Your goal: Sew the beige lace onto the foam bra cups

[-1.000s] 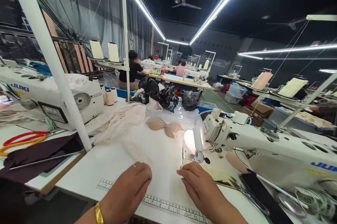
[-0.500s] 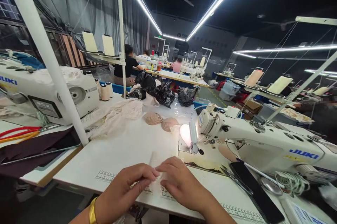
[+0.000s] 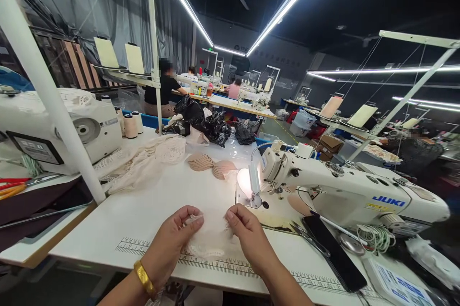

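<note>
A sheer white lace piece (image 3: pixel 212 236) is stretched between my two hands above the table's front edge. My left hand (image 3: pixel 176 231), with a gold bracelet at the wrist, pinches its left side between thumb and fingers. On the right side, my right hand (image 3: pixel 246 229) pinches the lace too. Behind them lie beige cup-shaped pieces with dark wavy lines (image 3: pixel 201 162), close to the lit needle area of a white sewing machine (image 3: pixel 345 186). Cream lace fabric (image 3: pixel 151 157) is heaped at the back left.
Scissors (image 3: pixel 311 239) and a black phone (image 3: pixel 334 253) lie right of my hands. A white post (image 3: pixel 53 90) rises at the left beside another sewing machine (image 3: pixel 68 128). Black plastic bags (image 3: pixel 201 116) sit behind the table; people sit farther back.
My hands have moved apart, and the lace that was bunched between them is now spread out. The camera view has shifted slightly to the right.
</note>
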A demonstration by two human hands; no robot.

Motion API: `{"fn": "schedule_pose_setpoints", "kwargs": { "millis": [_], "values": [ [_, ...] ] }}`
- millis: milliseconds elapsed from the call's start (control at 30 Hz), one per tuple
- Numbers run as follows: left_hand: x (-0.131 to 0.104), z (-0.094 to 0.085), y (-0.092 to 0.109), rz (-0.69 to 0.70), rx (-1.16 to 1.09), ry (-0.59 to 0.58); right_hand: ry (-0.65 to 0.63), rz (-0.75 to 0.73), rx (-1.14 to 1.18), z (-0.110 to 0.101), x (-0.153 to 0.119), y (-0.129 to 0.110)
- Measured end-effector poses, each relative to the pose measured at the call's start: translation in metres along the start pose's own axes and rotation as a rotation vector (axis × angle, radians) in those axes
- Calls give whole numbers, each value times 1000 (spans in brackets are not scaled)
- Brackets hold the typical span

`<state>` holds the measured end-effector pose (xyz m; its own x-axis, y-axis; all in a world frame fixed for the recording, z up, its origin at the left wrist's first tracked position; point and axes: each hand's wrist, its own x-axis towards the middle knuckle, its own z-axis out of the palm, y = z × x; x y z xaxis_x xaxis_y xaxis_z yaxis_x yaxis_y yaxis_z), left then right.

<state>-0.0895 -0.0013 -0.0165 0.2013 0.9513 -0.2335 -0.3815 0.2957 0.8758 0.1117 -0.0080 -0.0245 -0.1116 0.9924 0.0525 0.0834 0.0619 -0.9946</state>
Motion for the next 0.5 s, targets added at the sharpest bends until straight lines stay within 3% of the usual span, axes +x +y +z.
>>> {"fn": "schedule_pose_setpoints", "kwargs": {
  "millis": [100,200,267,333,400,500],
  "values": [
    [6,1,0,30,5,31,56,7,-23,-3,2,10],
    [9,0,-7,115,51,37,126,-80,-89,1,-1,9],
    [11,-1,-14,80,106,2,167,-126,-41,7,-3,7],
    [16,-5,-17,18,218,-64,192,-80,99,11,-2,7],
    [25,-10,-8,-4,429,-180,200,1,222,11,3,11],
    [47,-14,25,127,1066,-260,153,62,167,-1,19,20]
  ]
}}
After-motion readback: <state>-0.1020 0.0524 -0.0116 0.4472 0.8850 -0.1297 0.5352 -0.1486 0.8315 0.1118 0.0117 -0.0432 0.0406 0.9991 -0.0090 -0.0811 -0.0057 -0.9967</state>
